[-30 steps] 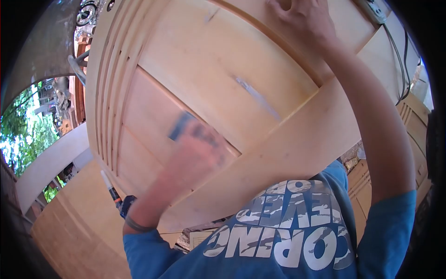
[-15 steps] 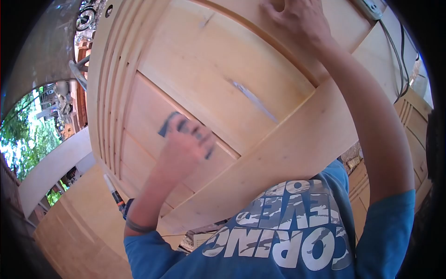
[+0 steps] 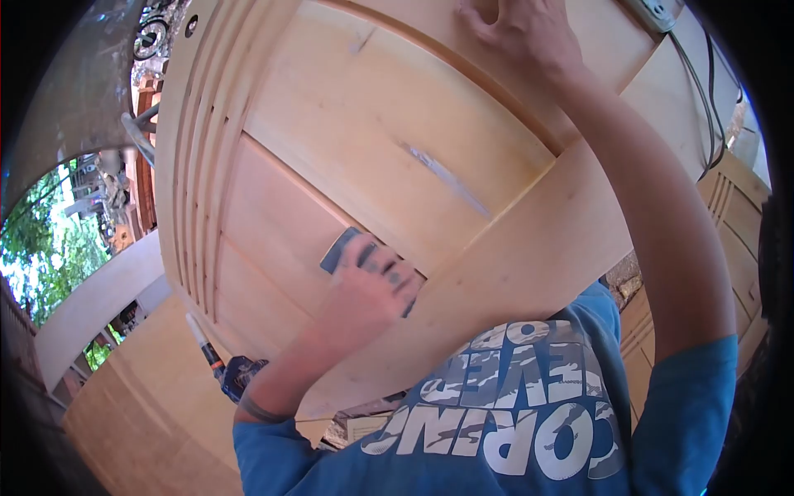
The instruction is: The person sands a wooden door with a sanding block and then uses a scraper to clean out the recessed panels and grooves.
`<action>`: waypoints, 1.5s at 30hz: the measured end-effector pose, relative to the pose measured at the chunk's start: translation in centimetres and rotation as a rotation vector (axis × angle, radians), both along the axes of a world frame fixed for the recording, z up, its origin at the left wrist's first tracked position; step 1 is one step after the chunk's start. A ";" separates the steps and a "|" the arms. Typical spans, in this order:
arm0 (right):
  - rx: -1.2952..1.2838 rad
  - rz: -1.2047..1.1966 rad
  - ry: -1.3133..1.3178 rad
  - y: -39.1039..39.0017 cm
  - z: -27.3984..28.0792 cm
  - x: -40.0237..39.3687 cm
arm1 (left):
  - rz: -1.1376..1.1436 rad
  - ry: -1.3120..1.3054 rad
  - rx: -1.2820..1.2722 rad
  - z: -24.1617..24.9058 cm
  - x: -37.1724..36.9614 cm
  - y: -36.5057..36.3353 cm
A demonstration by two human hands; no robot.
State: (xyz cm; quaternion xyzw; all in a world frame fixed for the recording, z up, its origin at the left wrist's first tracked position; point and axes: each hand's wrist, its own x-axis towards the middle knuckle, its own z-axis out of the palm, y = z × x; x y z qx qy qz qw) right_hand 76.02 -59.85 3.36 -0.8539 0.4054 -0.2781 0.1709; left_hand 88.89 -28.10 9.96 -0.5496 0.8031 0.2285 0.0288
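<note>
A large pale wooden panel (image 3: 322, 107) with raised mouldings and curved grooves lies in front of my body. My left hand (image 3: 372, 285) is closed round a dark, flat sanding piece (image 3: 337, 250) and presses it on the panel near the lower moulding. At the top edge my right hand (image 3: 529, 37) rests on the panel with thumb and fingers apart; some fingertips are out of frame. Between the hands, a whitish elongated patch (image 3: 447, 178) marks the panel's surface.
A grey device (image 3: 653, 12) with dark cables (image 3: 703, 99) sits at the top right. Another grooved panel (image 3: 732, 202) stands at the right. At the lower left are a wooden sheet (image 3: 141, 405), a tube with an orange band (image 3: 207, 347) and a dark blue item (image 3: 241, 372).
My left hand has moved right and slightly down across the panel with the dark piece. More of the dark blue item shows. My right hand has stayed almost in place.
</note>
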 end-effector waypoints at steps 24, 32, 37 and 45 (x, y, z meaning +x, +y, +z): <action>1.005 0.477 -0.535 13.0 4.6 -2.9 | 1.585 2.052 -0.243 4.1 -2.2 0.3; 1.648 0.339 -0.487 18.5 6.9 -6.5 | 1.310 1.251 -0.575 6.3 -6.0 2.4; 2.014 0.283 -0.524 19.1 6.5 -7.6 | 0.581 -0.023 -0.539 11.3 -7.9 2.5; 1.780 0.355 -0.654 19.5 7.4 -9.6 | 1.129 0.871 -0.232 8.9 -5.8 2.0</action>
